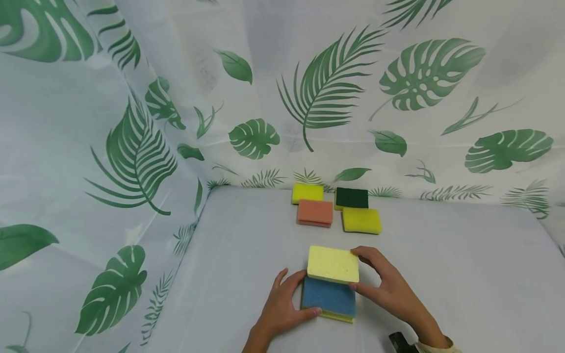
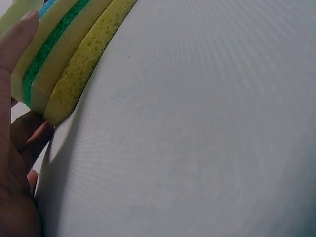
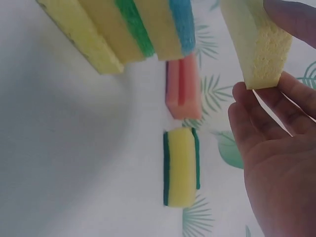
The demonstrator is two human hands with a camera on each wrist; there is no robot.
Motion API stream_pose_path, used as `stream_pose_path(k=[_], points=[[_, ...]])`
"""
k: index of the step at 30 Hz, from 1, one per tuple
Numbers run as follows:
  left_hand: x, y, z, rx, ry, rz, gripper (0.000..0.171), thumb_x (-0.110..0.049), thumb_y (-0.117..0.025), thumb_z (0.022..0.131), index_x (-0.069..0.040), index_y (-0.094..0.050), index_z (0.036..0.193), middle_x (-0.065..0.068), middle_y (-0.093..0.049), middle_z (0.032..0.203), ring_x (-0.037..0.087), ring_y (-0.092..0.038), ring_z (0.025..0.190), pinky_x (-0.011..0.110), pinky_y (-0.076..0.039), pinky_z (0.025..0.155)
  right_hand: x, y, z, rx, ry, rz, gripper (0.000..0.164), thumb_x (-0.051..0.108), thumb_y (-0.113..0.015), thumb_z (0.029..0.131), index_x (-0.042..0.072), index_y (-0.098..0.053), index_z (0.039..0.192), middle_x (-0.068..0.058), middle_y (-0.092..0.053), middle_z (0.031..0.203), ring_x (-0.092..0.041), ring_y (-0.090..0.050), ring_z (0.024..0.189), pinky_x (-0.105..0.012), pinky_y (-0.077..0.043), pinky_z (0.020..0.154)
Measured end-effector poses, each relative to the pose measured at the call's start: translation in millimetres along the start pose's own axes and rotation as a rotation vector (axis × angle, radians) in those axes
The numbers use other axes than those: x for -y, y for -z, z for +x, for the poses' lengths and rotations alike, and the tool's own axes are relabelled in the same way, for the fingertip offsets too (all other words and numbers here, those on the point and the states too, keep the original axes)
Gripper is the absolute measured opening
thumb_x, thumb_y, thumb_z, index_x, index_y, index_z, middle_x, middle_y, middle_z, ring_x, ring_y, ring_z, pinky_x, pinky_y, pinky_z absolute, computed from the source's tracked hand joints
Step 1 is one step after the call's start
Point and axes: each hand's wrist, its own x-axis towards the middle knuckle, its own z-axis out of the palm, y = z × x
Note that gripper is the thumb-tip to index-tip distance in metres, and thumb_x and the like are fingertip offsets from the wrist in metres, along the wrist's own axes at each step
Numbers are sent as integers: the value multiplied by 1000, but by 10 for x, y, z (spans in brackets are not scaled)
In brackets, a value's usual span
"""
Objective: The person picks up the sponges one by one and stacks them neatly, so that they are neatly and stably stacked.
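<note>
A pale yellow sponge (image 1: 333, 264) is pinched between the thumb and fingers of my right hand (image 1: 393, 287). In the right wrist view that pale yellow sponge (image 3: 264, 49) is raised, with a gap between it and the stack. Below it stands a stack of sponges, topped by a sponge with a blue scouring face (image 1: 328, 296). Under that come a sponge with a green layer (image 2: 52, 54) and a porous yellow sponge (image 2: 86, 61) at the bottom. My left hand (image 1: 284, 304) holds the stack's left side, thumb at the front corner, fingers behind.
Farther back on the white-covered table (image 1: 247, 235) lie a yellow sponge (image 1: 307, 193), an orange-pink sponge (image 1: 315, 212), a dark green-topped sponge (image 1: 351, 197) and another yellow sponge (image 1: 362, 220). Leaf-print sheeting (image 1: 282, 98) rises behind and at the left.
</note>
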Motion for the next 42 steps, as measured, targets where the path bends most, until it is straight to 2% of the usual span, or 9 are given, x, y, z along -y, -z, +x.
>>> stream_pose_path(k=[6, 12, 16, 21, 30, 42], points=[[15, -12, 3, -19, -23, 18, 86, -68, -74, 91, -19, -51, 158, -5, -57, 155, 17, -51, 145, 60, -21, 129, 54, -41, -145, 3, -15, 15, 68, 31, -90, 91, 22, -55, 148, 6, -57, 145, -15, -57, 133, -43, -55, 110], [20, -27, 6, -32, -40, 14, 85, -68, -75, 91, -19, -52, 157, -5, -58, 154, 16, -52, 144, 58, -20, 130, 73, -85, -256, 19, -33, 60, 67, 32, -90, 90, 20, -56, 147, 6, -58, 144, -14, -58, 131, -41, -55, 110], [13, -25, 7, -34, -38, 26, 86, -68, -75, 90, -18, -52, 157, -4, -58, 154, 16, -52, 144, 57, -20, 130, 55, -124, -313, 19, -11, 92, 68, 29, -91, 89, 19, -56, 147, 4, -58, 145, -13, -58, 132, -34, -53, 111], [-6, -11, 2, -39, -35, 22, 86, -66, -77, 90, -17, -52, 157, -3, -59, 154, 17, -52, 144, 57, -20, 130, 30, -177, -360, 4, 24, 109, 69, 27, -92, 88, 24, -55, 147, 5, -58, 144, -10, -57, 133, -25, -51, 111], [-10, -17, -13, -41, -7, 14, 88, -66, -78, 88, -18, -52, 157, -5, -59, 154, 27, -42, 151, 59, -23, 129, 36, -244, -410, 7, 24, 123, 70, 23, -93, 87, 12, -56, 147, 6, -57, 144, -10, -57, 132, -31, -54, 109], [-12, -5, -12, -43, -33, 14, 86, -66, -77, 89, -19, -52, 157, -6, -60, 152, 16, -52, 143, 55, -20, 130, 25, -294, -432, 17, -15, 119, 73, 19, -94, 86, 12, -55, 147, 2, -57, 146, -12, -56, 133, -34, -53, 111]])
